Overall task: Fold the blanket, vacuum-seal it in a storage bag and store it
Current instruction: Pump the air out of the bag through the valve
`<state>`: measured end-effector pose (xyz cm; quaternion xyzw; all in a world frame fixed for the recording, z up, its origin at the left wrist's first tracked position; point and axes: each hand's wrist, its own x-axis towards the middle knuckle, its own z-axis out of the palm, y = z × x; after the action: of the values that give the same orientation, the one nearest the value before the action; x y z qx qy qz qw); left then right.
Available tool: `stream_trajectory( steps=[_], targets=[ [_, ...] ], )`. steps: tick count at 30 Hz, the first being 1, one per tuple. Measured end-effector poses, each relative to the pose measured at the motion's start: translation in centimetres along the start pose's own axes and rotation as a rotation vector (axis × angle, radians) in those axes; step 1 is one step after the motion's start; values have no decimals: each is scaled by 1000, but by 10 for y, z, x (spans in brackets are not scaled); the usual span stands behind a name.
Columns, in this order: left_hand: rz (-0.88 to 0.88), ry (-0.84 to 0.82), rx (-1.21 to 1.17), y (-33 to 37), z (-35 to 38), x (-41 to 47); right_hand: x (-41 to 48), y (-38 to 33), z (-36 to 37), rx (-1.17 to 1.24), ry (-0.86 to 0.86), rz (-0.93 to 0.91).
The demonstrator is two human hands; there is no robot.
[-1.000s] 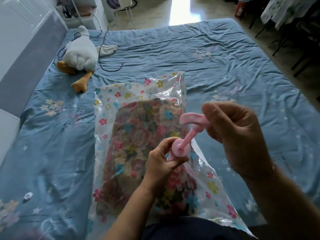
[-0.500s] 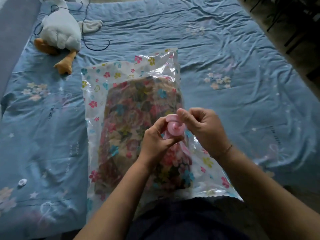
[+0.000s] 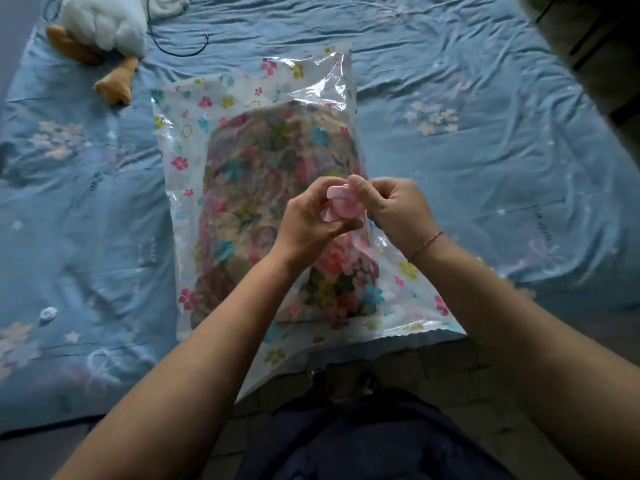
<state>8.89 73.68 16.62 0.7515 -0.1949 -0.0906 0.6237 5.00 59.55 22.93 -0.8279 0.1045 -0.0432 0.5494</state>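
One left hand (image 3: 308,223), one right hand (image 3: 398,209), one storage bag (image 3: 194,109), one blanket (image 3: 249,174), one pink pump (image 3: 346,206), one plush duck (image 3: 110,22).

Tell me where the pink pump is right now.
In the head view, the pink pump is near the centre, held between the left hand and the right hand, above the storage bag on the blue bed.

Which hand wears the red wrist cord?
The right hand: a thin red cord circles its wrist. The left hand, also gripping the pink pump, has a bare wrist.
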Motion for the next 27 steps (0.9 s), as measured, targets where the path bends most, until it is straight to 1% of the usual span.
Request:
stream_trajectory(
  steps=[2,3,6,7,8,10,12,13,14,15,16,17,19,20,21,22,23,25,26,27],
  targets=[
    [11,2,12,4,0,-4,-2,0,-4,-53,-21,-9],
    [15,13,17,6,0,-4,-2,-10,-11,-20,-18,-49],
    [24,27,83,9,1,-4,-4,-50,-36,282,-4,-240],
    [28,22,101,9,2,-4,-5,-54,-39,359,-6,-294],
    [24,20,104,8,3,-5,-7,-52,-38,371,-11,-315],
    [14,28,90,8,6,-10,-12,-26,-27,247,-38,-245],
    [19,24,113,6,11,-17,-16,6,-17,-6,-93,-107],
    [26,20,122,5,14,-20,-16,16,-17,-121,-120,-70],
    [30,23,110,5,15,-22,-14,16,-19,-191,-130,-71],
    [28,36,81,6,14,-23,-13,7,-24,-211,-127,-93],
    [22,57,63,8,12,-21,-12,-9,-31,-165,-113,-128],
    [14,72,63,10,10,-18,-14,-29,-38,-37,-93,-181],
    [-10,71,96,11,6,-12,-16,-65,-55,312,-100,-336],
    [-24,62,103,11,5,-10,-16,-73,-61,413,-104,-396],
    [-40,55,95,10,4,-9,-16,-74,-61,445,-106,-423],
    [-50,51,81,11,4,-8,-14,-68,-57,404,-108,-401],
    [-53,47,70,11,4,-7,-11,-55,-50,316,-105,-336],
    [-32,28,55,15,6,-4,-5,-25,-33,66,-110,-167],
    [-18,18,41,18,7,-3,-3,-13,-28,-51,-108,-104],
    [-10,12,23,20,8,-2,-2,-9,-27,-111,-101,-73]
  ],
)
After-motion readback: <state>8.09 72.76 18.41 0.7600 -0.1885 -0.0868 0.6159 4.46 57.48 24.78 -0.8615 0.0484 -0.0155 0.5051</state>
